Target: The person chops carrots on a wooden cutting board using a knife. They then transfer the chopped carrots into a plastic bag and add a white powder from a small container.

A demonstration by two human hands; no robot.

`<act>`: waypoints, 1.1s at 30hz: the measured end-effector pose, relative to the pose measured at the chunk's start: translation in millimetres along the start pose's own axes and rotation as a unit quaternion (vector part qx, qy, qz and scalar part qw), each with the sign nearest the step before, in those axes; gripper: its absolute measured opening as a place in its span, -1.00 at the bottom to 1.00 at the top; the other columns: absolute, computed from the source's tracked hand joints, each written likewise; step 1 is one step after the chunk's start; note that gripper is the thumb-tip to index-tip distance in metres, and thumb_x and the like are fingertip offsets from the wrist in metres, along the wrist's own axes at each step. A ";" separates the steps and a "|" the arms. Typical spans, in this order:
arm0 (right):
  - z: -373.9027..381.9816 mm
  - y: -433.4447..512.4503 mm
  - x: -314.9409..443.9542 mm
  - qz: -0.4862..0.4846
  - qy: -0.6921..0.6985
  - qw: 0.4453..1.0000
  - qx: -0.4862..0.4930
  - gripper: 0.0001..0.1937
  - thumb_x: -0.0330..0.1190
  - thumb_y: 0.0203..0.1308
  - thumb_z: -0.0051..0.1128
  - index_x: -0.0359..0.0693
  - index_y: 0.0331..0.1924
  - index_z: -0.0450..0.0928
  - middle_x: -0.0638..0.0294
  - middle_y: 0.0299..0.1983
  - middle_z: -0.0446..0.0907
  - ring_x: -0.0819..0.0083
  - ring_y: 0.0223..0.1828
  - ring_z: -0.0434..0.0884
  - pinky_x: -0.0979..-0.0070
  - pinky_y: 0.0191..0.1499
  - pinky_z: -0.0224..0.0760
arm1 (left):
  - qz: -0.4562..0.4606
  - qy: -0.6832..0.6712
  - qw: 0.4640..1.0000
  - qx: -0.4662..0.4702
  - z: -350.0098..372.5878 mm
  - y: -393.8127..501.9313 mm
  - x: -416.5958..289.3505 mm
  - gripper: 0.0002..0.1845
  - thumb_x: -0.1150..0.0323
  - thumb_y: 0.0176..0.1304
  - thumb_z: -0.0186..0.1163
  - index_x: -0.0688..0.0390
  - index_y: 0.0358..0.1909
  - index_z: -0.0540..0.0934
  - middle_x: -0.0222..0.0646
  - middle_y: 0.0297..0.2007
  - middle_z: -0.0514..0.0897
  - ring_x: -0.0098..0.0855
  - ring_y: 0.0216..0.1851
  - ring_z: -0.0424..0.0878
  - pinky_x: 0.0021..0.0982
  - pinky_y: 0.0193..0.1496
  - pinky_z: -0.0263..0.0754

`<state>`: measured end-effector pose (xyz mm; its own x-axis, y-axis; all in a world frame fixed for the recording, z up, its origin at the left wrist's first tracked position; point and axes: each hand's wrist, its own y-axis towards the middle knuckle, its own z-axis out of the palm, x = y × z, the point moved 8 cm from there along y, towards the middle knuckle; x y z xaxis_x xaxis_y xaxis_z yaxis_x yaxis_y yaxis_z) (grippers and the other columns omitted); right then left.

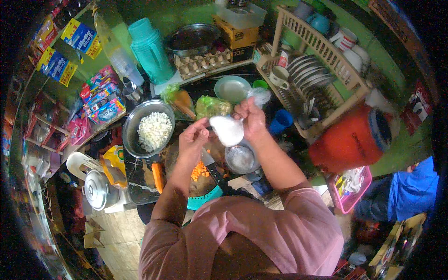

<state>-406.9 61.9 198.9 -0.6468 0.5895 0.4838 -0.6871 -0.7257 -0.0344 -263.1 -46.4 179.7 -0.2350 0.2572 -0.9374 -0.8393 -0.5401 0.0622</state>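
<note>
A clear plastic bag of white powder or granules [229,131] hangs from my right hand [252,120], which grips its gathered neck; the loose top puffs out above the fist. The fingertips of my left hand [192,138] meet the bag's left corner; whether they pinch it is unclear. Below the bag stands a small metal bowl [240,159] with white contents. Diced carrot [199,171] lies on a round chopping board [201,189], beside a knife [211,162] partly under the dice. A carrot piece [157,176] lies left of my left forearm.
A steel bowl of white cubes [154,131] stands at the left. Behind my hands are bagged vegetables [213,106], a pale plate [232,88] and an egg tray [203,63]. A dish rack [323,52], blue cup [281,120] and red container [346,140] flank the right. Another person's blue garment [413,189] shows.
</note>
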 end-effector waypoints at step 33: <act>-41.7 -32.7 -70.4 0.104 0.012 0.993 -0.061 -0.49 0.15 0.19 -0.10 -0.16 -0.13 0.46 0.11 -0.15 0.53 0.14 -0.04 0.48 0.01 0.05 0.28 | 0.193 0.240 0.950 -0.042 51.7 -17.3 -96.8 -0.80 0.31 0.28 0.14 0.26 -0.39 0.52 -0.47 -0.47 0.53 -0.62 -0.39 0.42 -0.53 -0.31 0.36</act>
<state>-352.7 58.9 129.5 -0.7857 0.4409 0.4339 -0.5716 -0.7856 -0.2369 -251.2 -20.5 287.1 -0.2495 -0.3574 -0.9000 -0.6898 -0.5867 0.4242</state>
